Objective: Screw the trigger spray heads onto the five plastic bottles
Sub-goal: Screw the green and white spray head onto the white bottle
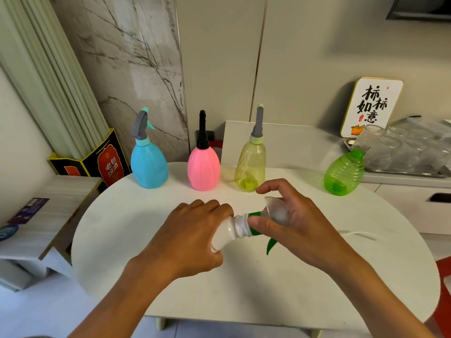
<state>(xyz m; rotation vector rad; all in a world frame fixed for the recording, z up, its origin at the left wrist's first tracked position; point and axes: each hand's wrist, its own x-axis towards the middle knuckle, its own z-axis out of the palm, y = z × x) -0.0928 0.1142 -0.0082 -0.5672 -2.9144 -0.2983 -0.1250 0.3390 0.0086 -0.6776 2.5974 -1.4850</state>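
Above the white worktop [146,211], left hand [192,237] grips white bottle [225,236] tilted, threaded neck toward right hand [290,223], which pinches green-collared clear spray head [277,212] at the neck. Risk: tilt could start the collar cross-threaded, so it jams or sits loose. Blue [148,164], pink [203,168] and yellow bottles [250,167] stand capped at the back; green bottle [344,174] uncapped. White bottle's body hidden in palm; thread engagement unclear; dip tube hard to make out
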